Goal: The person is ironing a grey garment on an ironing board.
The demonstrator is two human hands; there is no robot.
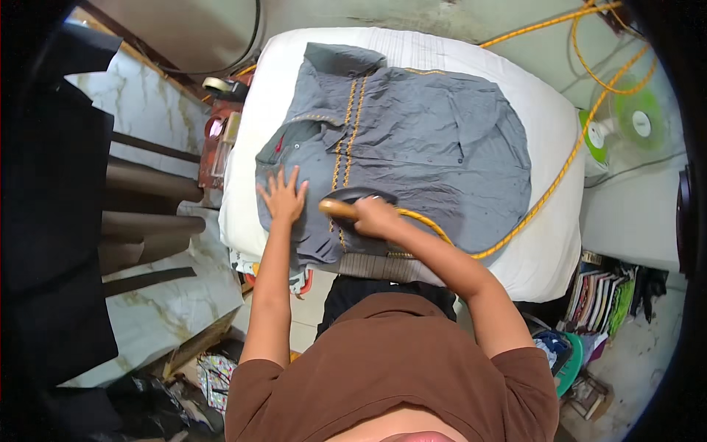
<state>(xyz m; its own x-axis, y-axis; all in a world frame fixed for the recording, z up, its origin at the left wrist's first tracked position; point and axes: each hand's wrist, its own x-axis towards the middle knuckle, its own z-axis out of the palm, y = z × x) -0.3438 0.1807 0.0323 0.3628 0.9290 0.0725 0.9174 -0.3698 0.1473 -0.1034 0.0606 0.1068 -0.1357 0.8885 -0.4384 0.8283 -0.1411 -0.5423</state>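
Observation:
A grey-blue garment (pixel 414 143) with yellow decorative stitching and a collar lies spread and wrinkled on a padded table with a white cloth cover (pixel 552 160). My left hand (pixel 284 196) rests flat on it near the collar, fingers spread, holding nothing. To its right, my right hand (pixel 378 216) is closed round the wooden handle of a clothes iron (pixel 359 194). The dark soleplate end of the iron lies over the yellow stitching on the garment. From the iron a yellow braided cord (pixel 538 218) curves across the garment's lower right part and up past the table's right edge.
At the left edge of the padded table, a red stand (pixel 210 157) holds a tape roll (pixel 216 84) and small items. Dark fabric (pixel 61 221) and rolls of brown material (pixel 152 178) are further left. A green fan (pixel 640 122), folded cloths (pixel 594 301) and a green basin (pixel 573 362) are at the right.

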